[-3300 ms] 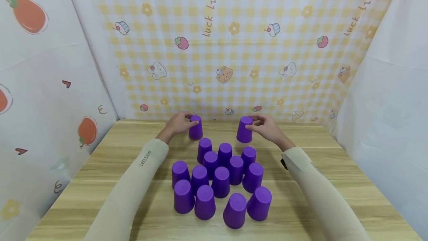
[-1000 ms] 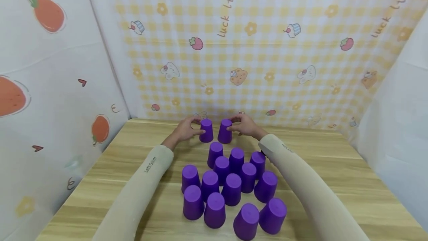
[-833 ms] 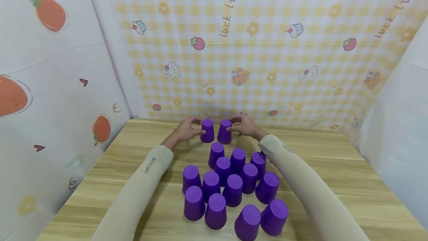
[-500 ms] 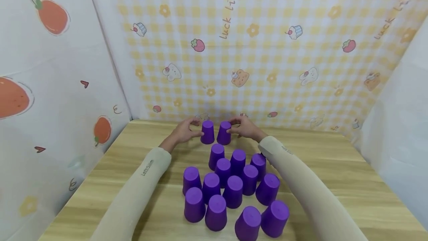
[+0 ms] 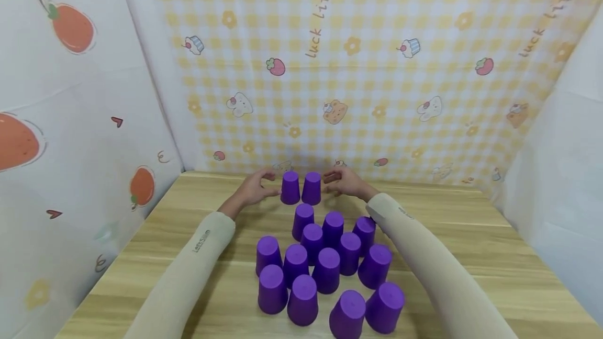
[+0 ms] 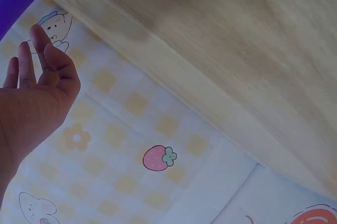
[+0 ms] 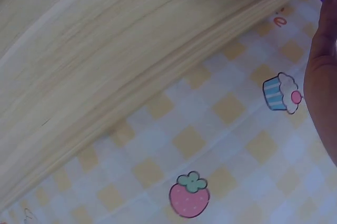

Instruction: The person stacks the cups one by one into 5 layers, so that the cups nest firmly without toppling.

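Fingers on the left hand, in the head view, were loosely bent and spread away from the thumb, and they had hold of nothing. Fingers on the right hand were loose too, a bit curved and holding nothing. Between the hands, two purple cups stood upside down on the table: the left cup at 9 o'clock from the right cup, so close that I could not tell if they touched. More purple cups stood in a bunch at 6 o'clock from that pair.

That thumb was right by the left cup, maybe on it. A small bump there could push the left cup into the right cup and tip both. At 3 o'clock, the right hand was just apart from its cup, so a quick swing in could knock it. The right sleeve ran very near the back corner cup, and pulling the arm back low could drag that one over.

From the left wrist, the fingers held nothing, with a bit of purple cup at 10 o'clock.

From the right wrist, purple showed at 1 o'clock by a fingertip. I could not tell if they touched.
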Available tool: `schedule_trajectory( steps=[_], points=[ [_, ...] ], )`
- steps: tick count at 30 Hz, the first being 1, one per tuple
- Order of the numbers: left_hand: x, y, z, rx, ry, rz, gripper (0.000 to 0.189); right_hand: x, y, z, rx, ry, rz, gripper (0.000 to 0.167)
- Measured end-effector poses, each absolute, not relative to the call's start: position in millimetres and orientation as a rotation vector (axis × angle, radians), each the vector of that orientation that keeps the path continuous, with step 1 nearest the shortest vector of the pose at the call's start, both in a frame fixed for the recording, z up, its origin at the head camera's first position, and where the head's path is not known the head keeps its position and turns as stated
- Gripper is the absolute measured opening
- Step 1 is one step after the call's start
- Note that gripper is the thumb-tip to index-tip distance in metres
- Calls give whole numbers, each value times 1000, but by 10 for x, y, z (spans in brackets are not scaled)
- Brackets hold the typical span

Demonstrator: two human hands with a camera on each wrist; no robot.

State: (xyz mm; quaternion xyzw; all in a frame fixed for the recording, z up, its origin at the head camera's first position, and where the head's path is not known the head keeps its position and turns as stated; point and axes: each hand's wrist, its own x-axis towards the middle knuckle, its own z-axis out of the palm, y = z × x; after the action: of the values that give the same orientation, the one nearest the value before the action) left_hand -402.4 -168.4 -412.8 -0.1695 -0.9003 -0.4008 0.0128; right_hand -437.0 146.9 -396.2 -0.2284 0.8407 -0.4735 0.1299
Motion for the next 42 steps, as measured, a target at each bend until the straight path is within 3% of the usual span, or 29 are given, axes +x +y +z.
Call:
schedule_trajectory(
  steps=[11, 18, 35, 42],
  points=[
    [-3867, -1696, -4129, -519, -2804, -1220, 63, -4214, 1740, -3951, -659, 2420, -1423, 54],
    [-3710, -1609, -4080, -532, -2775, -1331, 65, -4050, 1865, -3848, -662, 2416, -1483, 46],
    [-3380, -1433, -4006, -750, -2798, -1415, 69, -3624, 2188, -3791, -727, 2418, -1416, 49],
    [-3269, -1364, -3990, -772, -2776, -1417, 62, -3416, 2328, -3824, -761, 2437, -1413, 46]
  ],
)
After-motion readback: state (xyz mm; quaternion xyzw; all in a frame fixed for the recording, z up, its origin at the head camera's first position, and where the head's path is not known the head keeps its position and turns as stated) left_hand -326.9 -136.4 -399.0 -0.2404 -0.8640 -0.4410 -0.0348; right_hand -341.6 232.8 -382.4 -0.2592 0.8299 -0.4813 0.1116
